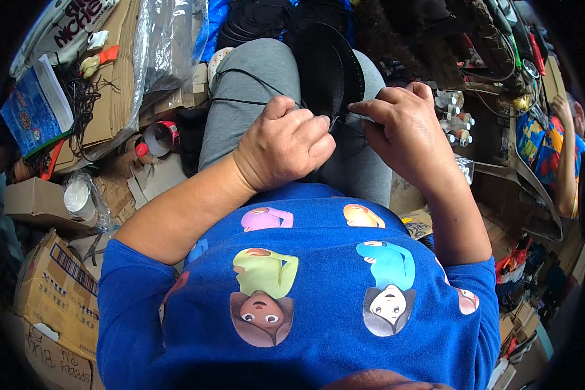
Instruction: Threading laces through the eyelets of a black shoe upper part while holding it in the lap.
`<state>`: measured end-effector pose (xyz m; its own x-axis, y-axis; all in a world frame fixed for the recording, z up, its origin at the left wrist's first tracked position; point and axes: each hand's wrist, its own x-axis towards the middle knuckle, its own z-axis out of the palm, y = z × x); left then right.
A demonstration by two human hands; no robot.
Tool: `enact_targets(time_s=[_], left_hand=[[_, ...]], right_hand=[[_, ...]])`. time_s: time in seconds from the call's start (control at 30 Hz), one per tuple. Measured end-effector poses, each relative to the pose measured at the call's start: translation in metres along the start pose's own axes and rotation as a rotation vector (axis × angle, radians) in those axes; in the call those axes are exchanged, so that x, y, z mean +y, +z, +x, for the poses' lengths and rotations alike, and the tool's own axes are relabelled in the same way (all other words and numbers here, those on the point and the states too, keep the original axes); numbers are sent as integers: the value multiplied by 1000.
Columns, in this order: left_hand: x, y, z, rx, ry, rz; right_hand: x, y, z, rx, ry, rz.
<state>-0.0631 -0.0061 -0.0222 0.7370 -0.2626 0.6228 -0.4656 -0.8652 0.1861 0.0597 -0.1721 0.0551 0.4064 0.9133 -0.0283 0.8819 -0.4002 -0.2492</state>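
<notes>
In the head view, the curved black leather-like panel (320, 68) on the gray-trousered thighs (257, 71) looks light, smooth and bendable, probably best held by its perforated rim. The left hand's (286, 140) fingers curl together, any grip on the thin cord (240, 101) unclear; the right hand's (400, 117) index extends to the panel, apart from the thumb.

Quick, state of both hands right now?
Left hand: closed in a fist; anything inside is hidden.
Right hand: index finger extended at the black piece; grip cannot be told.
</notes>
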Motion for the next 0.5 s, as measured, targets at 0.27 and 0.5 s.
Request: enact_targets(time_s=[0.27,0.5], left_hand=[[-2,0,-2,-8,5,4],[-4,0,-5,18,-16,-13]], right_hand=[[21,8,6,-34,50,146],[44,31,4,-71,138,649]])
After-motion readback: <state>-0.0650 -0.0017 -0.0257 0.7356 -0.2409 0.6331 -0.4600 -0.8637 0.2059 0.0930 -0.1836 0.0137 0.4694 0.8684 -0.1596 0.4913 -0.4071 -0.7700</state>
